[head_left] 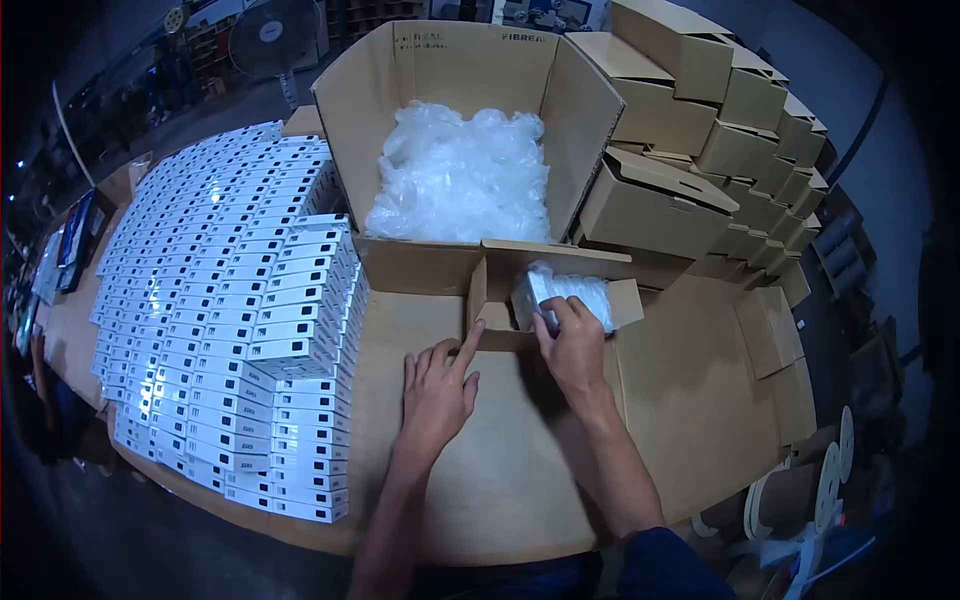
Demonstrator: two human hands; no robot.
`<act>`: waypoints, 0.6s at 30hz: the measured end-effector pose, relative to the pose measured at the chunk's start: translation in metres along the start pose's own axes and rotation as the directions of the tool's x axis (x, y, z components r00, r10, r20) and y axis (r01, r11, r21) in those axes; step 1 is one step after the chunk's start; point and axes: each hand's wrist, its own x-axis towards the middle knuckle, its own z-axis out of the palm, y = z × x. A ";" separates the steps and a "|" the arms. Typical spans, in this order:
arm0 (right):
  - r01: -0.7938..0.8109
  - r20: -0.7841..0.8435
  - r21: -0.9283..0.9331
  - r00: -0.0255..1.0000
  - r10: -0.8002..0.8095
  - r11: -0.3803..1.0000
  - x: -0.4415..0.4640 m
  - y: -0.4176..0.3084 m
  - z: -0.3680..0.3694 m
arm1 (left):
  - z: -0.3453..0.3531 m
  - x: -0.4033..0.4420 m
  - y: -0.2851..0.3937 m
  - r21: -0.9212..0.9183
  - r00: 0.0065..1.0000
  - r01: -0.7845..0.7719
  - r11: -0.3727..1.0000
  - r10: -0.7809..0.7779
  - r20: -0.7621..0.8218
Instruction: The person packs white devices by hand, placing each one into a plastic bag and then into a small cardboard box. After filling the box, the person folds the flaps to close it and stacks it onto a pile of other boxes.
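A small open cardboard carton (495, 310) stands on the work surface in front of me, its long flap raised at the back. Inside it, toward the right, sit white boxes in clear plastic wrap (590, 292). My right hand (575, 345) reaches over the carton's front wall, fingers closed on the wrapped white box (530, 295) nearest the middle; the fingertips are partly hidden. My left hand (440, 388) holds nothing. Its index finger stretches to the carton's front left edge, and the other fingers are apart over the surface.
Behind the carton, a large open cardboard box (465, 65) holds a heap of clear plastic wrapping (465, 175). Rows of stacked white boxes (230, 310) cover the left side. More cardboard cartons (655, 205) are piled at the back right. Spools (825, 485) stand beyond the right edge.
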 end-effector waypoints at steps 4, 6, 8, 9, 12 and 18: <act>-0.043 0.039 -0.066 0.998 0.045 0.997 0.003 0.001 0.011 | 0.000 -0.001 -0.003 0.034 1.000 -0.003 0.999 0.003 0.019; -0.074 0.065 -0.100 0.995 0.081 0.992 0.005 -0.004 0.009 | 0.000 -0.002 -0.001 0.048 0.999 0.013 0.999 -0.014 0.028; -0.088 0.090 -0.146 0.991 0.102 0.985 0.003 -0.004 0.011 | 0.000 0.000 0.001 0.055 1.000 0.015 0.998 -0.017 0.024; -0.098 0.099 -0.168 0.988 0.115 0.981 0.002 -0.004 0.013 | 0.001 -0.002 0.003 0.053 1.000 0.017 0.998 -0.018 0.018; -0.121 0.113 -0.185 0.983 0.144 0.975 -0.002 -0.012 0.005 | -0.002 -0.007 0.011 0.046 0.999 0.032 0.998 -0.033 0.021; -0.059 0.024 -0.124 0.998 0.062 0.991 -0.018 -0.035 -0.014 | -0.069 -0.056 0.041 -0.022 0.997 -0.001 1.000 -0.001 -0.081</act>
